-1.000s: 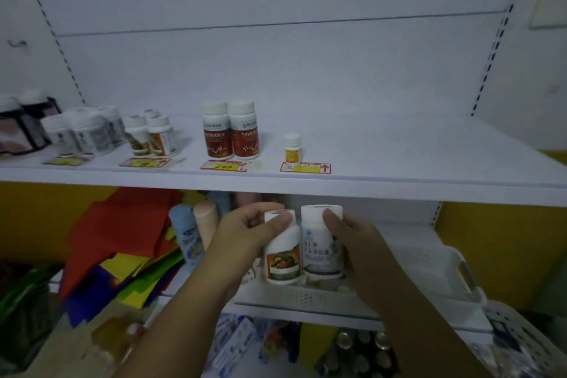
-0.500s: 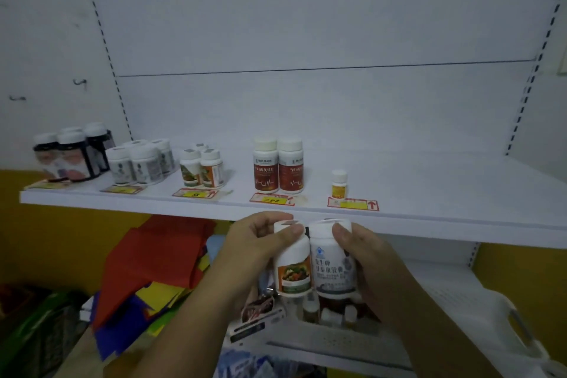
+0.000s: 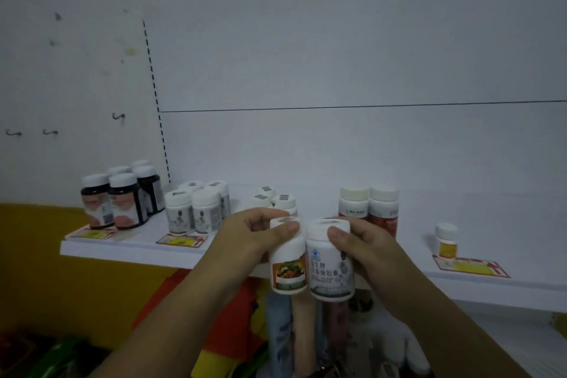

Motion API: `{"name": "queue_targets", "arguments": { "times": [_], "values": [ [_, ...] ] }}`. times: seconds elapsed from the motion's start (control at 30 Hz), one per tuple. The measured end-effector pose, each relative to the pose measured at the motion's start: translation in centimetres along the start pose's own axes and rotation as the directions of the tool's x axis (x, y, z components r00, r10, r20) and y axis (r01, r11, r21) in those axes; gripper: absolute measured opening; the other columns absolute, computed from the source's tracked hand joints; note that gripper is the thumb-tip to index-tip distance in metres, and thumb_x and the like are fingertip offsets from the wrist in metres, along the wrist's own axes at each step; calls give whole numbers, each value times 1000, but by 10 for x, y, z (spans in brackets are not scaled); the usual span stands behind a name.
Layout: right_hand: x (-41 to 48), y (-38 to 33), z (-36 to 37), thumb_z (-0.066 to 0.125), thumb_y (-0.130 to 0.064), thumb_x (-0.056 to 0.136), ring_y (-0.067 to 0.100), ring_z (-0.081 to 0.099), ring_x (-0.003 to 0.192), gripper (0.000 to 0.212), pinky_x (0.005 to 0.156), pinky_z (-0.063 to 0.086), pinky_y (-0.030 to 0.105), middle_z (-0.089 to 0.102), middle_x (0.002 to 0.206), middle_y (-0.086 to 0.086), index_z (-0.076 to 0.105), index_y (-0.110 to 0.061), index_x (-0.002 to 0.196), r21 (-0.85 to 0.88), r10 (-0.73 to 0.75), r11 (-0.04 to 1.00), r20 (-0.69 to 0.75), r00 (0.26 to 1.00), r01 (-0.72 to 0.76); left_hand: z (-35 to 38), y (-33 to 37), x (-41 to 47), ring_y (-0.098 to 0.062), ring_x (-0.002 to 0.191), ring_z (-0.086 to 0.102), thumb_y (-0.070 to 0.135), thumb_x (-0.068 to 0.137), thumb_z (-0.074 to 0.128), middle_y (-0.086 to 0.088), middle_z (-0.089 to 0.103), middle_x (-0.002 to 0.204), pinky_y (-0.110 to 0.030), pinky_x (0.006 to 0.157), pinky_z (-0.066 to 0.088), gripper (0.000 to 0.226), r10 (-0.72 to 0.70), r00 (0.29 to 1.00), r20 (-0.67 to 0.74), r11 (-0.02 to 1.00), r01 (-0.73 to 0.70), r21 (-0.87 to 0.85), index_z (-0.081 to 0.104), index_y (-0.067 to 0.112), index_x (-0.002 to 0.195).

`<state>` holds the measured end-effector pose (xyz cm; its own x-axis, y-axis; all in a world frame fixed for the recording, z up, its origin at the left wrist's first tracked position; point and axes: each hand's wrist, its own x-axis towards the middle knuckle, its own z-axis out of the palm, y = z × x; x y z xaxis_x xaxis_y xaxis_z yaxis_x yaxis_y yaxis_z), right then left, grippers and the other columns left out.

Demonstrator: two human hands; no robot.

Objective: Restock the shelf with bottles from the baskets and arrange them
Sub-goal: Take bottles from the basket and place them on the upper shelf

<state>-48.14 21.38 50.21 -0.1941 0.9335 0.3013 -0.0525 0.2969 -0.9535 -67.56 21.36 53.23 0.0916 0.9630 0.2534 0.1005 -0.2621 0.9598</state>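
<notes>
Hands cover part of fruit-label group on shelf (image 3: 132, 250); count there unclear. Left hand (image 3: 245, 236) grips fruit-label bottle (image 3: 287, 258), right hand (image 3: 365, 242) grips grey-label bottle (image 3: 330, 261), side by side, touching, before shelf edge. Behind: four dark jars (image 3: 122, 202), four white bottles (image 3: 196, 209), two red-label bottles (image 3: 368, 205), one small yellow bottle (image 3: 445, 241).

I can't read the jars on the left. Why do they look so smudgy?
Head view: the dark jars and white bottles at the left are blurred, likely by camera movement; dim light dulls everything; the bottle in the right hand shows sharper print.
</notes>
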Motion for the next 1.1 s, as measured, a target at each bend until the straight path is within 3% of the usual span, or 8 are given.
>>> {"name": "queue_targets", "arguments": {
  "times": [0.1, 0.23, 0.33, 0.47, 0.67, 0.77, 0.9, 1.1],
  "values": [
    [23, -18, 3, 66, -45, 63, 13, 71, 87, 45, 66, 56, 23, 75, 94, -3, 68, -22, 102, -83, -54, 995, -43, 998, 50, -18, 25, 32, -8, 75, 71, 46, 45, 74, 3, 75, 89, -16, 56, 54, 48, 85, 995, -46, 994, -81, 70, 73, 23, 88],
    [59, -56, -7, 64, -36, 79, 7, 70, 82, 22, 66, 56, 23, 75, 88, -9, 69, -26, 98, -244, -189, 957, -109, 976, 158, -34, 58, 91, -17, 88, 68, 43, 57, 81, -2, 71, 96, -31, 75, 58, 46, 175, 976, -133, 979, -159, 128, 72, 20, 96],
    [85, -83, -18, 63, -40, 78, 7, 70, 82, 22, 72, 57, 28, 74, 87, -10, 69, -26, 94, -273, -270, 935, -128, 954, 227, -32, 70, 138, -17, 89, 67, 30, 68, 80, -3, 70, 98, -31, 73, 59, 35, 196, 969, -149, 973, -174, 149, 70, 13, 97],
    [117, -109, -29, 62, -37, 82, 8, 70, 79, 20, 71, 57, 28, 74, 83, -5, 70, -20, 90, -311, -332, 905, -96, 938, 289, -21, 60, 185, -23, 93, 65, 24, 69, 80, -9, 65, 104, -39, 83, 58, 41, 121, 991, -50, 917, -92, 388, 66, 10, 104],
    [160, -122, -42, 63, -38, 81, 7, 69, 78, 27, 64, 53, 22, 71, 86, -6, 67, -18, 100, -376, -312, 883, -17, 950, 283, -7, 27, 218, -14, 84, 57, 31, 69, 78, 1, 61, 95, -24, 71, 45, 43, 18, 992, 127, 600, -112, 792, 68, 13, 107],
    [175, -118, -43, 63, -34, 83, 3, 69, 76, 23, 55, 52, 15, 70, 87, -5, 66, -19, 100, -352, -284, 896, 14, 959, 271, -5, 15, 226, -11, 79, 57, 32, 68, 78, 2, 66, 92, -20, 66, 45, 35, -81, 981, 179, 518, -112, 848, 71, 12, 97],
    [192, -108, -39, 62, -29, 83, 13, 64, 91, 28, 71, 52, 27, 66, 99, 0, 63, -16, 109, -368, -220, 905, 27, 975, 214, -5, 5, 229, -12, 75, 60, 35, 66, 79, 2, 67, 87, -20, 62, 48, 33, -171, 955, 241, 478, -133, 868, 71, 14, 90],
    [220, -105, -19, 68, -28, 77, 12, 63, 98, 25, 72, 49, 25, 67, 105, -2, 69, -15, 98, -412, -199, 892, 12, 980, 187, -14, -5, 223, -16, 83, 63, 49, 72, 72, -2, 71, 95, -27, 75, 51, 46, -196, 912, 359, 435, -247, 866, 71, 11, 97]
  ]
}}
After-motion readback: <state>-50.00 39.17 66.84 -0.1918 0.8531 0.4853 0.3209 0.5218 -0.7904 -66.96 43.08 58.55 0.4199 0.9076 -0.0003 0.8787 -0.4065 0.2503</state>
